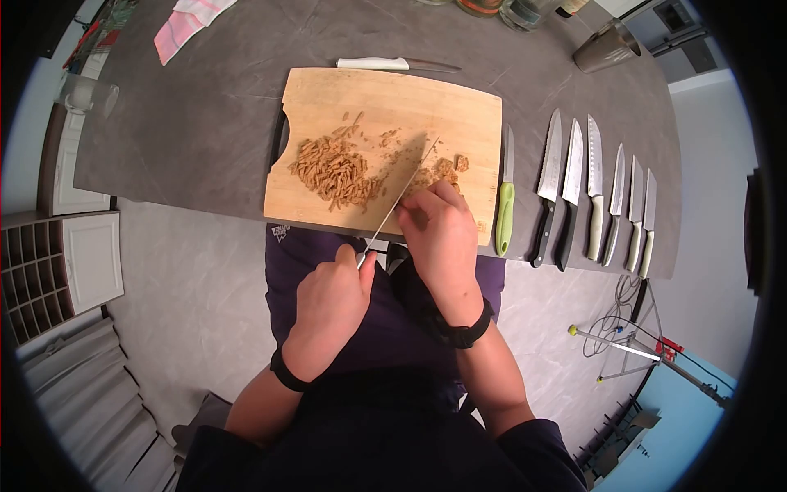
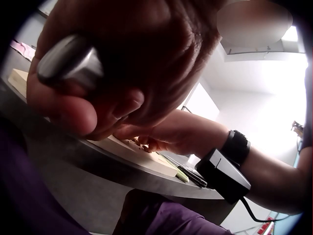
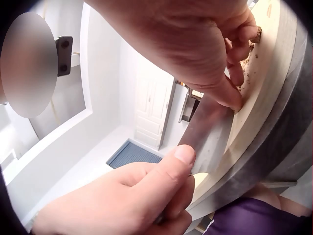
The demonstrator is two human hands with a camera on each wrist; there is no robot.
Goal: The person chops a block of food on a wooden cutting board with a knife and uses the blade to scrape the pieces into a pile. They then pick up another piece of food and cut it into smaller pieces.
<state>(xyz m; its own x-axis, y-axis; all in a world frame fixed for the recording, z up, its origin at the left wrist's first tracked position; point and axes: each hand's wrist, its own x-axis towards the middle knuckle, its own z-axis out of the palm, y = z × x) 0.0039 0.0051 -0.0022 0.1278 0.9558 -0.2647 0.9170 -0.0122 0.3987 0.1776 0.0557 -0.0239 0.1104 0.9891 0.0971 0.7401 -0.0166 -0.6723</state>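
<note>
In the head view my left hand (image 1: 332,303) grips a knife by its handle. Its metal butt end (image 2: 80,66) pokes out of the fist in the left wrist view. The long, thin blade (image 1: 399,197) slants up over the wooden cutting board (image 1: 393,90), edge toward the wood. Beside it, my right hand (image 1: 443,234) has its fingers bent down onto a brown food chunk (image 3: 258,35) at the board's near right, partly hidden under them. Farther along lie small brown chunks (image 1: 461,162). Left of the blade sits a heap of chopped brown strips (image 1: 332,170), with crumbs around it.
A white-handled knife (image 1: 373,64) lies behind the board. Right of the board lie a green-handled knife (image 1: 506,205) and several larger knives (image 1: 594,189) in a row. At the back are a metal cup (image 1: 607,47), glass jars (image 1: 525,12) and a pink-white cloth (image 1: 184,29).
</note>
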